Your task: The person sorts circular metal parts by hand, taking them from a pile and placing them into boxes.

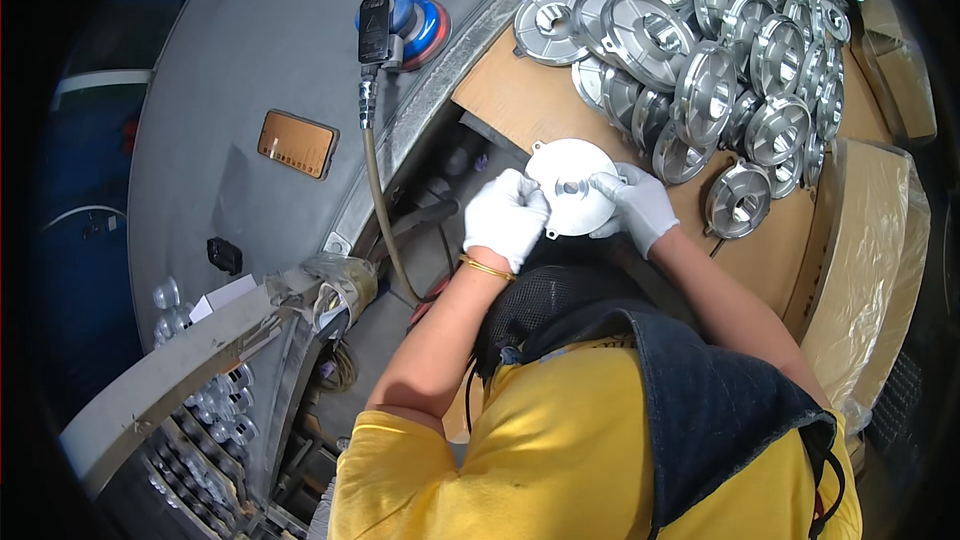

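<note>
Both of my hands wear white gloves and meet at a round metal end cover (588, 164), pale and flat-faced, with a hole at its centre and small lugs on its rim. My right hand (640, 206) grips the cover's right side, its thumb lying over the face and its fingers behind the lower edge. At the left rim, my left hand (505, 220) is closed with the fingers curled together against the cover. Whether a small thing sits inside those fingers is hidden. The cover is held above the gap between the table and the cardboard.
Several silver covers (703, 95) lie heaped on cardboard (505, 90) at the upper right. A blue-and-red disc sander (405, 25) with a hose and a phone (298, 144) rest on the grey table (250, 60). At the right stands a plastic-wrapped carton (865, 260).
</note>
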`<state>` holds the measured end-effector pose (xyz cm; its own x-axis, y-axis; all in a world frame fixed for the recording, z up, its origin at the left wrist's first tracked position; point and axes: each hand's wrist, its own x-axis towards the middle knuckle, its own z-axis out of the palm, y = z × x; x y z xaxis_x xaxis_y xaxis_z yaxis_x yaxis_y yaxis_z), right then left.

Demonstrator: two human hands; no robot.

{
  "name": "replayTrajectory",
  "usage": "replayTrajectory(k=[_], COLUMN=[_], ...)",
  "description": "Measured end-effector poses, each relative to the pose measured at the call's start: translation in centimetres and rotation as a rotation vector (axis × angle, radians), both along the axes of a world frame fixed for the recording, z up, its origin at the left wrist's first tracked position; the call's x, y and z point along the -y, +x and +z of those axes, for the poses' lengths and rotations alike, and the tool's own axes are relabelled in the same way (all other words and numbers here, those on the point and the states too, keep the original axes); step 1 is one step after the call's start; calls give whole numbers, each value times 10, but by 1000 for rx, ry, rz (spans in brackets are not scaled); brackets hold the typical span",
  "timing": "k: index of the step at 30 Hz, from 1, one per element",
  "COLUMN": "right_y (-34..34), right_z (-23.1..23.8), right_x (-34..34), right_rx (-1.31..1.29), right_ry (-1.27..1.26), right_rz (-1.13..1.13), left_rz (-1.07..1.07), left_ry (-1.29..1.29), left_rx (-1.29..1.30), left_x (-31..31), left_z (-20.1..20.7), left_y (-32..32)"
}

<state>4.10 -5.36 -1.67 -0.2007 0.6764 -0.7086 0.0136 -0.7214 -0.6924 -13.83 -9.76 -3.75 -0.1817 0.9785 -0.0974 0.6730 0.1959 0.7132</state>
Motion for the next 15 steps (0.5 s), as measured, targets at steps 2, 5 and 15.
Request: replayTrajectory(k=[2,5,15], right_y=[2,4,-1], right_z=[-5,-20,-4], right_x=[-2,1,0], right_rx=[7,92,52], right_ry=[11,133,72], right_rz=[-5,3,-18], left_rz=[-62,-70,-158], left_ry=[29,78,-73], left_rx=[-133,103,98], left_x=[3,25,24], left_z=[8,10,21], left_y=[16,38,39])
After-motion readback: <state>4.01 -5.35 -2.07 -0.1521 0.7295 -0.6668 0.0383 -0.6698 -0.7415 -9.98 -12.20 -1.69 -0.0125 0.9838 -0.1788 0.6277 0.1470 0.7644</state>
